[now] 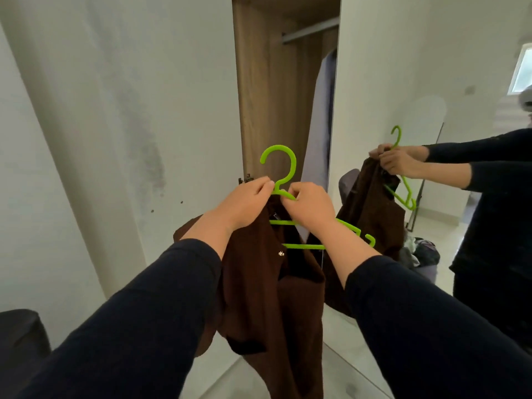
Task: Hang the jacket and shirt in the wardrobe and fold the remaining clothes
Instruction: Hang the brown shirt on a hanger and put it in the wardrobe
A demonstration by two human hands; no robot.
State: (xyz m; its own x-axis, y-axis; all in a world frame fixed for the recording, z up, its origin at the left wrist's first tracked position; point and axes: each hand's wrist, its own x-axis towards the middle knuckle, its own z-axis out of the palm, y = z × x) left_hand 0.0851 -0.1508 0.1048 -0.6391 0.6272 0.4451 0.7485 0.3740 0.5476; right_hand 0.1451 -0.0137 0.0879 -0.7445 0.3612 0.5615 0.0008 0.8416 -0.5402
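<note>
A dark brown jacket (267, 298) of thick, matte cloth hangs in front of the open wardrobe (267, 90), its collar bunched up at a lime-green plastic hanger (283, 174) and its body drooping in heavy folds below the hands. A small pale emblem sits on the chest. Left of the wardrobe opening, the white door panel (129, 110) shows grey smudges and a few small dark marks. The left hand (244, 203), in a dark navy sleeve, grips the jacket's collar just left of the hanger's neck, fingers curled round the cloth. The hanger's round hook stands upright above both hands; its thin arms and crossbars slant down to the right. The right hand (309, 208) pinches the collar and the hanger's neck together. Inside the wardrobe, wood-grain walls and a metal rail (309, 34) hold a pale lilac garment (321, 119). Right of it, a mirrored door (403, 82) reflects the person, jacket and hanger.
</note>
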